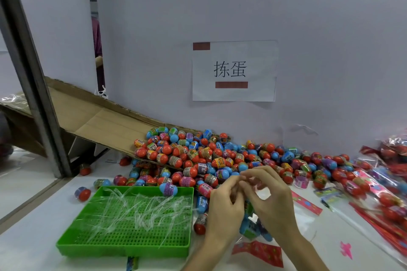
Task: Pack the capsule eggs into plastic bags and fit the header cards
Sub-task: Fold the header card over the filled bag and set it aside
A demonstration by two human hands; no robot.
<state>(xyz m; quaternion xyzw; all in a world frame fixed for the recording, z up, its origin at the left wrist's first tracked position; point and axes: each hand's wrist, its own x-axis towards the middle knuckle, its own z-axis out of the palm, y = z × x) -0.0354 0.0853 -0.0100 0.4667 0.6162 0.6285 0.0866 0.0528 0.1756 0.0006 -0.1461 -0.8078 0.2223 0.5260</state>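
Note:
A big heap of red and blue capsule eggs [220,156] lies against the back wall. My left hand [224,211] and my right hand [273,198] meet above the table, fingertips pinching the top of a clear plastic bag [251,224] that hangs between them with blue eggs inside. A red header card [259,253] lies flat on the table below my hands. Another red card [308,203] lies to the right.
A green perforated tray [132,240] with several clear plastic strips sits at the left. A cardboard chute [105,123] slopes down into the heap. Packed bags with red cards [387,204] pile up at the right. A metal post [33,72] stands left.

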